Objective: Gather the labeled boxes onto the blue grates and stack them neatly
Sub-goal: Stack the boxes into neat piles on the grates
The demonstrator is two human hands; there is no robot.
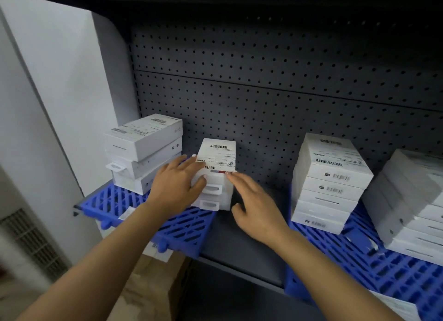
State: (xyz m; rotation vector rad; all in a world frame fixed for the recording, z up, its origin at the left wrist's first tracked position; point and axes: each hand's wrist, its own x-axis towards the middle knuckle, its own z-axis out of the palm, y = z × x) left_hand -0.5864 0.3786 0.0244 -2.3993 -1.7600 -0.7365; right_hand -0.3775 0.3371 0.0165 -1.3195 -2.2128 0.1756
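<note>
Squaring the middle stack
Our left hand grasps it, right hand fingers released; we should press both sides evenly.

Dark perforated back panel, grey shelf, white wall.

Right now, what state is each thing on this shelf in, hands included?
Left hand, holds the middle stack, thumb on its front.
Right hand, open, fingertips touching that stack's right corner.
Middle stack, upright, label up, at the left grate's right edge.
Left stack, unevenly piled on the left grate.
Right stack, fairly even, on the right grate.
Far-right stack, blurred, on the right grate.
</note>
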